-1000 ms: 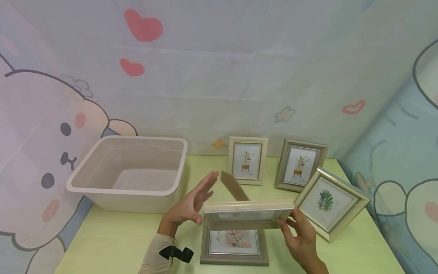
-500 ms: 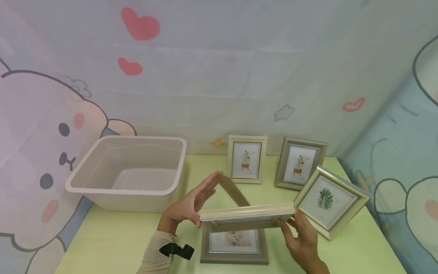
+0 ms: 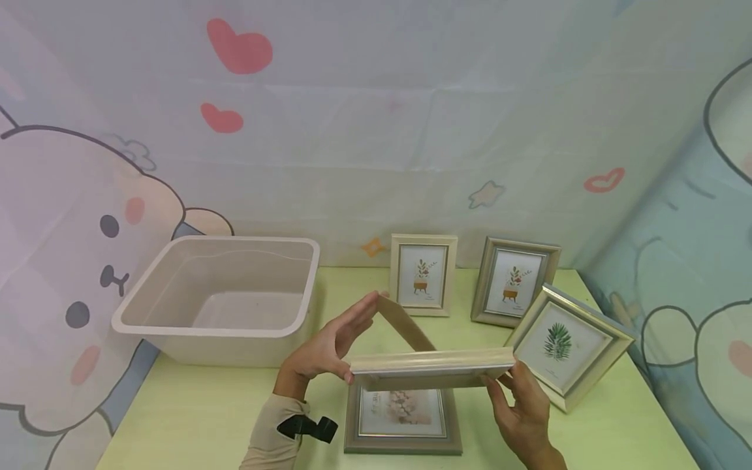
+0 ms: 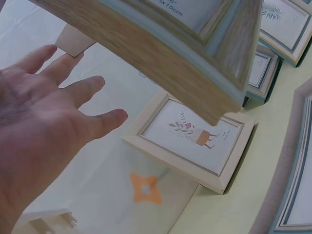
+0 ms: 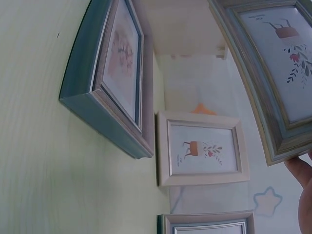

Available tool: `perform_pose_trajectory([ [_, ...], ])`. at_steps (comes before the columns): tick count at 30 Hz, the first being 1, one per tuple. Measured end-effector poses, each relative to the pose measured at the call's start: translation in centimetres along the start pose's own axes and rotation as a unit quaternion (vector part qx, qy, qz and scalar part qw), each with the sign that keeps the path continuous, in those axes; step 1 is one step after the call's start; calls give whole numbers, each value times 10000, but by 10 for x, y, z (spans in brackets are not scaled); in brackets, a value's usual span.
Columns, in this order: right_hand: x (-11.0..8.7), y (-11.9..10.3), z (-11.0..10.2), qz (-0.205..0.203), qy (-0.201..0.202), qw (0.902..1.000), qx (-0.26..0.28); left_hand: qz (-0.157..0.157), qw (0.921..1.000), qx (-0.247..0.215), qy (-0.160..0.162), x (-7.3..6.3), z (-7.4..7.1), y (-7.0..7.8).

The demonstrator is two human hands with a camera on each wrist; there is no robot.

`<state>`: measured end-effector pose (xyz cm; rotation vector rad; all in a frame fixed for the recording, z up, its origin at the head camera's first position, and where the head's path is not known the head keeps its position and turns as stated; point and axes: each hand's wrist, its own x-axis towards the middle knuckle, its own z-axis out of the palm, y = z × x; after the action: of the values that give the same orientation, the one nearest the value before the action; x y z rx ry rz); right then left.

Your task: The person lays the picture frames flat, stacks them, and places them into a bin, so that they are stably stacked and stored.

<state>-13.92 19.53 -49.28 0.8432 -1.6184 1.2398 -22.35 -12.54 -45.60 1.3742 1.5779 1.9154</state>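
A cream wood picture frame (image 3: 431, 369) is held up, tilted nearly flat, above a grey-brown picture frame (image 3: 402, 440) lying on the table. My right hand (image 3: 523, 411) pinches its right end between thumb and fingers. Behind it sticks out a brown back stand (image 3: 405, 323). My left hand (image 3: 329, 346) is spread at the left, its fingertips touching the stand's tip and its thumb by the frame's left corner. In the left wrist view its fingers (image 4: 63, 68) look straight. The right wrist view shows the held frame's picture (image 5: 287, 48) of a potted plant.
A beige plastic bin (image 3: 217, 333) stands at the left, nothing inside it. Along the back stand a cream frame (image 3: 454, 274) and a grey-brown frame (image 3: 478, 287). A gold-edged frame (image 3: 578, 388) with a green leaf picture leans at the right. A printed cloth (image 3: 352, 143) hangs behind.
The held frame has tipped flatter, so its picture has gone out of the head view. My left fingertips have closed the small gap to the stand. The standing frames and bin are unmoved.
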Motion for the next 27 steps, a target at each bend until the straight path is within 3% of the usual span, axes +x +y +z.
perform_pose_trajectory([
  [8, -6, 1, -2, 112, 60, 9997, -197, 70, 10000, 20, 55, 1, -1, 2],
  [16, -9, 3, -4, 197, 23, 9997, -148, -45, 9989, 234, 400, 1, 2, 6],
  [27, -10, 1, -4, 321, 9, 9982, -508, -54, 9972, 303, 687, -6, 6, 6],
])
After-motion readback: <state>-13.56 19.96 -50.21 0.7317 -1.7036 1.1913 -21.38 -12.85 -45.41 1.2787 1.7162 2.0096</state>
